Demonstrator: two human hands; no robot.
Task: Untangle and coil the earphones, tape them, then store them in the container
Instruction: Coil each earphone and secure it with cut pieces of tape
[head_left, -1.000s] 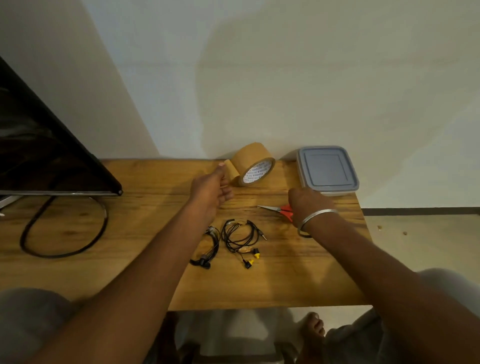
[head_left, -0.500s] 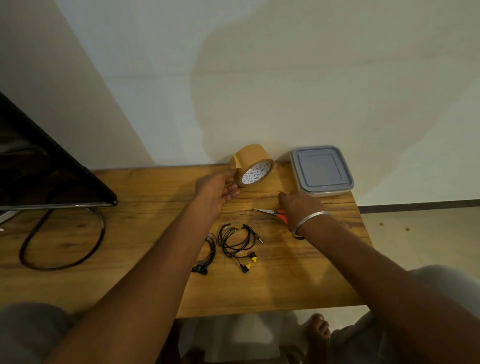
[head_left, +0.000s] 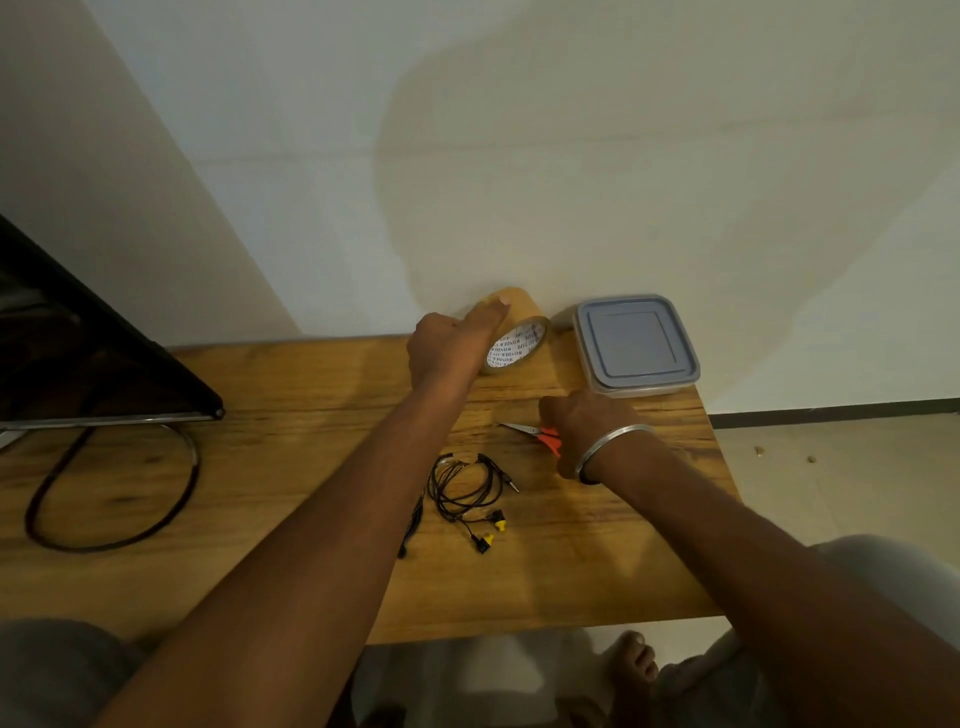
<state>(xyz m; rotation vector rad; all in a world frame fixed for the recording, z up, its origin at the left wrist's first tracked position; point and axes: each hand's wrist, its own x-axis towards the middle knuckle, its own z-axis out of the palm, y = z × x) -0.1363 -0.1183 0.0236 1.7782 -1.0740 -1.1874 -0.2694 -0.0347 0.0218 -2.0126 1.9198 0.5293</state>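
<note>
Around the tape roll (head_left: 519, 340), seemingly, left hand (head_left: 447, 349).

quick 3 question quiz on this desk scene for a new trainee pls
1. True or false: the container has its lid on.
2. Fill in: the scissors have ___ handles.
3. What does the left hand grip? A scissors, B tape roll, C earphones.
Key: 1 true; 2 red; 3 B.
</note>
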